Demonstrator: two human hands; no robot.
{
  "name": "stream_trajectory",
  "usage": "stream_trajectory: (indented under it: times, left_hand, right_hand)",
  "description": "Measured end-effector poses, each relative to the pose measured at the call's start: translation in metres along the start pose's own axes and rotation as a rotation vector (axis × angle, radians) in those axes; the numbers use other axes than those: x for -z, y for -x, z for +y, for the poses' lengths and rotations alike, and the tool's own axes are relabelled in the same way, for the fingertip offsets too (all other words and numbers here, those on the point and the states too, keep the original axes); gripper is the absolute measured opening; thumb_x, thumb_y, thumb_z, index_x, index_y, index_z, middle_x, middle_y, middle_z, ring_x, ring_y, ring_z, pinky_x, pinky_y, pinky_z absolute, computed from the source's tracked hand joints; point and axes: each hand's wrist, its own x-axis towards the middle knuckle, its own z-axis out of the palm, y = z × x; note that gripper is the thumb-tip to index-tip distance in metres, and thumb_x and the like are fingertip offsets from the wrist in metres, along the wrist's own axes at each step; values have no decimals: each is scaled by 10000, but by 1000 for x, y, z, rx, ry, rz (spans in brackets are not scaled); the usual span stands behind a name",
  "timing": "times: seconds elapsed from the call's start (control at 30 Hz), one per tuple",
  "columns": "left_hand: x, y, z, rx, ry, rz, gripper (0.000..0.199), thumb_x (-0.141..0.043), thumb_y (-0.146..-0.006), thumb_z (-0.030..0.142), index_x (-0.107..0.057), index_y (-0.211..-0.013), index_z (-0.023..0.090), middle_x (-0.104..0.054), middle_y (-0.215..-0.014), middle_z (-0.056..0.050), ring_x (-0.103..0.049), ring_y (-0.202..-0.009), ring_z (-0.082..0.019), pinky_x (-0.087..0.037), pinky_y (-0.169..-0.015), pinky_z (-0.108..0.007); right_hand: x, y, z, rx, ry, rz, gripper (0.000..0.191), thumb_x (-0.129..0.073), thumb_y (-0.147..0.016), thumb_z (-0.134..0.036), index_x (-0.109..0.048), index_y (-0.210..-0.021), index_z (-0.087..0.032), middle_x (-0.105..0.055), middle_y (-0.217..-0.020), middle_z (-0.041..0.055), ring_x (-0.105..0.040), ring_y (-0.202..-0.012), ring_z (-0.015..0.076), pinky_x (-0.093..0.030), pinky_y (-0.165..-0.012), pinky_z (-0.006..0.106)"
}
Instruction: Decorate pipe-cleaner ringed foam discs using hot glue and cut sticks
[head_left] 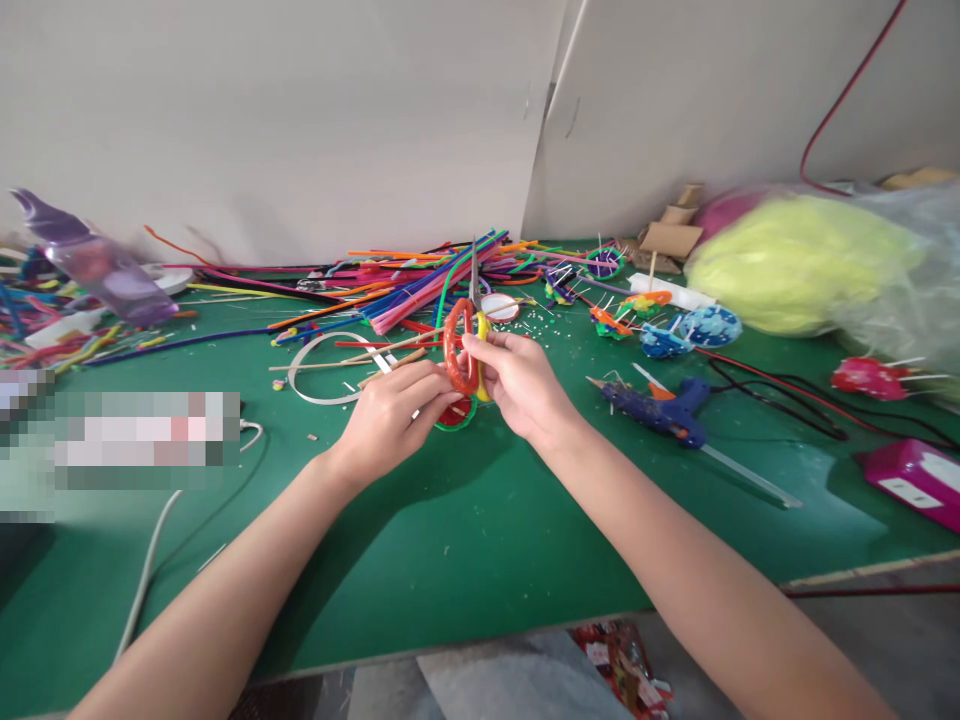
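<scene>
My right hand [521,378] is closed on a pair of scissors [460,350] with one orange-red and one yellow handle. Their blades point up and away from me. My left hand [391,415] is pinched shut right beside the handles, holding a small red disc with a green rim [456,414] just below them. A short white stick [415,414] pokes out by its fingers. Both hands are close together above the green table, and the left fingertips partly cover the disc.
Colourful pipe cleaners [420,285] lie heaped at the back, near a white ring [296,370]. To the right are a blue glue gun [667,408], small decorated pieces [667,335], power cords and a yellow bag [795,260]. A purple bottle [105,270] leans at left.
</scene>
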Motion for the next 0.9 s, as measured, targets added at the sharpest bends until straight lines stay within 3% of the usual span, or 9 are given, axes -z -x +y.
stream_trajectory:
  times: [0.17,0.33,0.53,0.77,0.9]
  left_hand:
    - [1,0,1,-5,-31,35,70,-544,-893,199,-609,-876,178,-681,-847,-53,-638,-774,-161,-514,-704,-281]
    - [2,-1,1,-48,-125,-11,122,-484,-915,170,-603,-936,152,-687,-927,-102,-646,-827,-192,-522,-686,-295]
    - [0,2,0,-16,-41,-19,143,-474,-916,146,-612,-951,156,-677,-962,-99,-628,-836,-179,-519,-709,-292]
    - [-2,3,-1,41,44,9,166,-467,-891,113,-607,-824,172,-655,-869,-70,-612,-793,-163,-494,-680,-278]
    - [0,2,0,67,55,32,162,-468,-876,110,-598,-805,173,-638,-811,-56,-595,-734,-152,-491,-663,-275]
  right_hand:
    - [1,-2,3,42,-15,16,121,-675,-742,-145,-577,-671,-154,-604,-552,-47,-575,-491,75,-483,-563,224]
    - [1,-4,8,37,-27,-12,149,-687,-740,-178,-578,-639,-160,-602,-545,-43,-565,-478,74,-481,-561,220]
    - [2,-5,9,62,-7,17,158,-697,-732,-171,-550,-672,-172,-599,-532,-52,-567,-475,75,-480,-538,209]
    - [1,-3,13,75,-5,20,223,-744,-683,-192,-529,-742,-182,-626,-570,-52,-580,-502,87,-469,-528,218]
    - [0,-1,10,29,-20,-24,186,-720,-712,-186,-537,-678,-182,-614,-557,-47,-576,-497,90,-481,-562,238]
